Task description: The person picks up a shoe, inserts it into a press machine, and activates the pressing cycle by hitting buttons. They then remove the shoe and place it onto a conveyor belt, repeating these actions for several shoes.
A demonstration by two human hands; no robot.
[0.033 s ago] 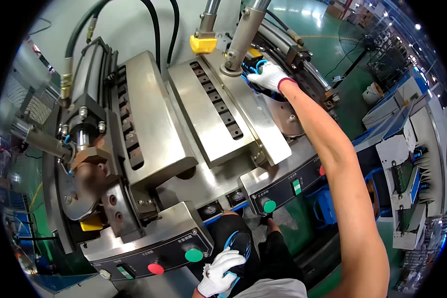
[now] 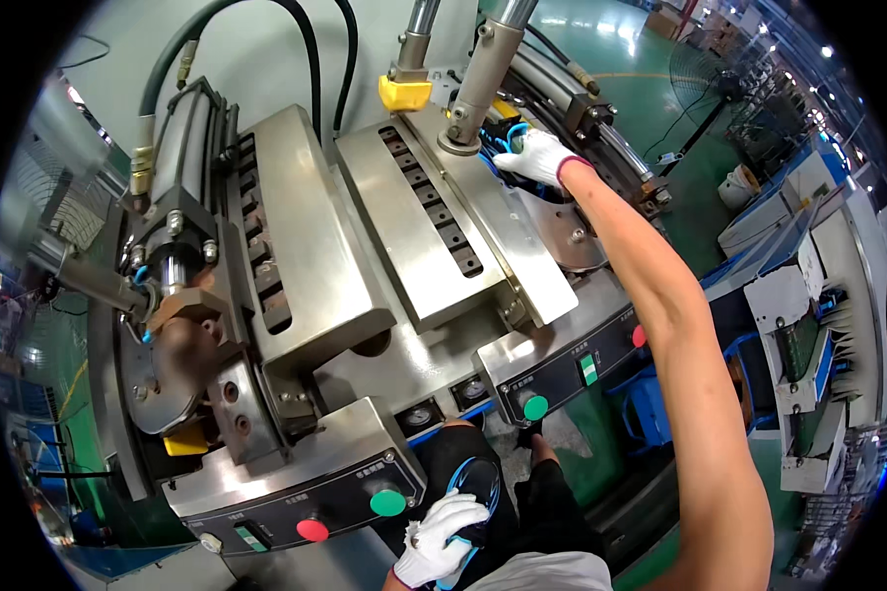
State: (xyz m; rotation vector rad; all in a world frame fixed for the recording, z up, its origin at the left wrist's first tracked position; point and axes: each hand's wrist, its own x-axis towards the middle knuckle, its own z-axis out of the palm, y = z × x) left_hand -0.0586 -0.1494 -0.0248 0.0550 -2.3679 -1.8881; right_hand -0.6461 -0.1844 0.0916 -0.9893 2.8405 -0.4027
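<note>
Both my hands wear white knit gloves. Low in the view, my left hand (image 2: 442, 538) is closed on a black shoe with blue edging (image 2: 477, 483), which rests over my lap. My right arm reaches far forward to the right station of a steel press machine (image 2: 429, 295). There my right hand (image 2: 540, 158) grips another black and blue shoe (image 2: 493, 148), beside the upright piston rod (image 2: 475, 89). The hand and machine parts cover most of that shoe. A yellow block (image 2: 404, 94) hangs just left of the rod.
Along the machine's front run two control panels, with green buttons (image 2: 388, 502) and a red button (image 2: 312, 530). Hydraulic cylinders (image 2: 182, 148) and black hoses stand at the back left. Blue stools (image 2: 643, 406) are on the green floor, and a conveyor rack (image 2: 808, 345) lies further right.
The whole view has shifted very slightly, so the machine sits a little lower. Both hands keep their places and their holds.
</note>
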